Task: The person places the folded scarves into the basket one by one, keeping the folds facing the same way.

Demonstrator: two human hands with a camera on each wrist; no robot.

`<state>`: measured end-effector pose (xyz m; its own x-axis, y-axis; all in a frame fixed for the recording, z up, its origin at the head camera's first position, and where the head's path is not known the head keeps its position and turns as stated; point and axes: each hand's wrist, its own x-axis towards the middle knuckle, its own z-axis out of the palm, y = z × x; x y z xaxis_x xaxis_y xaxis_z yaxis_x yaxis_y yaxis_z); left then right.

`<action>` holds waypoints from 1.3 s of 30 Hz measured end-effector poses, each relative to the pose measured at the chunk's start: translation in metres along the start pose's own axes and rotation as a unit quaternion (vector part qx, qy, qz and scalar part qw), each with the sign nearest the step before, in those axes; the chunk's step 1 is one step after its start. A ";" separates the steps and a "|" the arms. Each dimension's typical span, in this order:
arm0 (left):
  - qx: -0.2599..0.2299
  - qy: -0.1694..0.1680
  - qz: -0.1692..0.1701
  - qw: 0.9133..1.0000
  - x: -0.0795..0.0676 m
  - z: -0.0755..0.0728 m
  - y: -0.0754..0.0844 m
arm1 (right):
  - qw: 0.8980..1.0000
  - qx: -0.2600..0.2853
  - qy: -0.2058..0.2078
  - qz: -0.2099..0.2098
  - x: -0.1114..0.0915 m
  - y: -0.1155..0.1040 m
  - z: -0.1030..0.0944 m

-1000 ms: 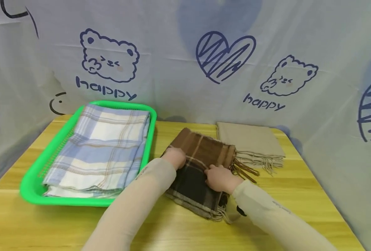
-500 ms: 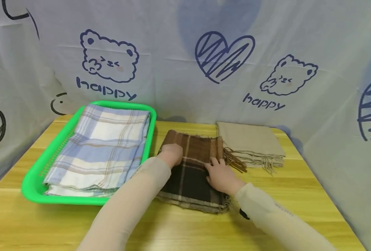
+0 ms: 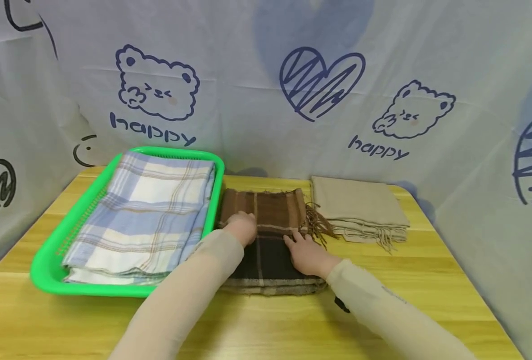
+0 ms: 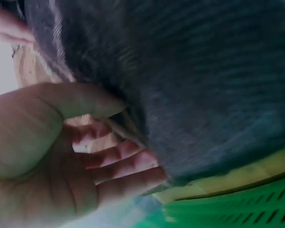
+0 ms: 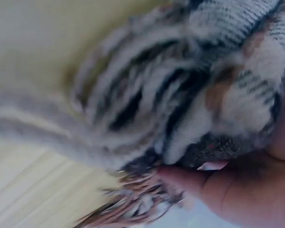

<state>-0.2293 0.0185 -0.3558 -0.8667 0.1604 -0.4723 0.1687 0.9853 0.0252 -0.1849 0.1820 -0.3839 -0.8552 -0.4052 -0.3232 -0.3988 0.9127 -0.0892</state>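
A folded brown-and-black plaid scarf (image 3: 272, 257) lies on the table, right beside the basket. Its left edge is held by my left hand (image 3: 242, 229); the left wrist view shows the thumb (image 4: 85, 99) on one face and the fingers around the edge. On the scarf's right side, my right hand (image 3: 310, 255) has its fingers over the top. In the right wrist view its thumb (image 5: 185, 179) reaches along the edge, next to the brown fringe (image 5: 142, 204); most of its fingers are hidden there.
At left stands a green plastic basket (image 3: 217, 200) with a folded blue-and-white plaid cloth (image 3: 148, 215) in it. A folded beige fringed scarf (image 3: 360, 202) lies at the back right of the wooden table (image 3: 405, 285). A printed cloth (image 3: 247, 100) hangs behind.
Both hands have shifted the plaid scarf left toward the basket. It has turned from slanted to nearly square with the table's front edge.
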 end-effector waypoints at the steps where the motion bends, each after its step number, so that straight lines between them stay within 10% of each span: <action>1: -0.012 0.006 -0.012 1.000 0.001 0.000 0.000 | 1.000 0.009 0.002 0.003 0.004 0.003 -0.002; 8: -0.142 0.027 -0.122 0.982 0.026 0.008 -0.006 | 0.986 0.087 0.101 0.104 0.030 0.018 -0.010; 14: -0.231 0.019 -0.180 0.956 0.041 0.015 -0.013 | 0.972 0.140 0.084 0.168 0.039 0.028 0.000; 18: -0.265 0.032 -0.190 0.945 0.038 0.010 -0.019 | 0.944 0.267 0.075 0.179 0.043 0.033 -0.001; 23: -0.241 0.048 -0.161 0.956 0.047 0.006 -0.024 | 0.854 0.488 0.014 0.180 0.043 0.042 -0.009; 27: -0.140 0.106 -0.112 0.978 0.079 0.017 -0.027 | 0.805 0.563 0.012 0.187 0.040 0.049 -0.017; 39: -0.147 0.173 0.013 0.974 -0.002 -0.047 -0.018 | 0.775 0.612 0.058 0.150 0.027 0.054 -0.062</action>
<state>-0.2527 0.0031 -0.3141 -0.9787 0.1458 -0.1445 0.0953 0.9462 0.3093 -0.2500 0.2168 -0.3390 -0.9013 -0.1024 -0.4208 0.3743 0.3048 -0.8758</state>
